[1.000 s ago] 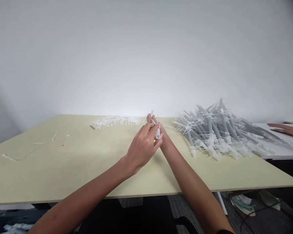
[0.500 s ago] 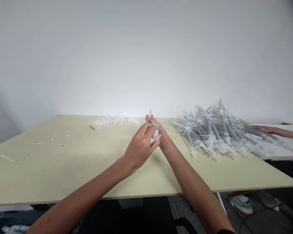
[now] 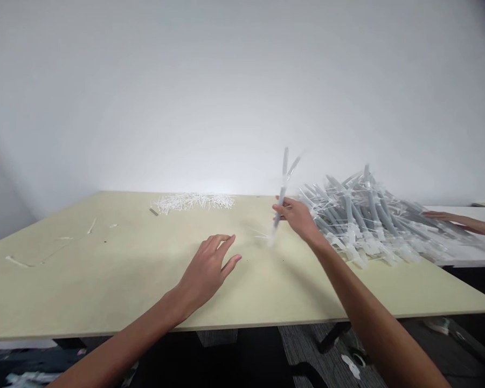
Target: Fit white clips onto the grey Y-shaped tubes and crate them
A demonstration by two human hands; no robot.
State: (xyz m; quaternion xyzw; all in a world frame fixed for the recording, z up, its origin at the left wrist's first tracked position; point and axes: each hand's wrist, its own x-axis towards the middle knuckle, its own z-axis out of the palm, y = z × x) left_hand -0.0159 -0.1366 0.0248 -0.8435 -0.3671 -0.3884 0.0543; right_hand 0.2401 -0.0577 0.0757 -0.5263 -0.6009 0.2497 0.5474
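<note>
A grey tube [image 3: 281, 196] with clear branching ends is gripped in my right hand [image 3: 297, 215], held nearly upright above the table. Thin white tie tails stick out near its blurred lower end. Over the middle of the table my left hand [image 3: 210, 264] holds nothing, with thumb and fingers apart. To the right of my right hand lies a heap of similar grey tubes [image 3: 351, 210] with clear end pieces and white ties.
A pile of thin white cable ties [image 3: 194, 201] lies at the table's back, beside a small grey piece [image 3: 153, 212]. Loose white scraps [image 3: 18, 262] are scattered on the left. Another person's hand [image 3: 438, 215] touches the heap's far right side. A pale wall stands behind.
My hands have moved apart. The right hand has carried the tube up and to the right, while the left has let go and drawn back toward the lower left.
</note>
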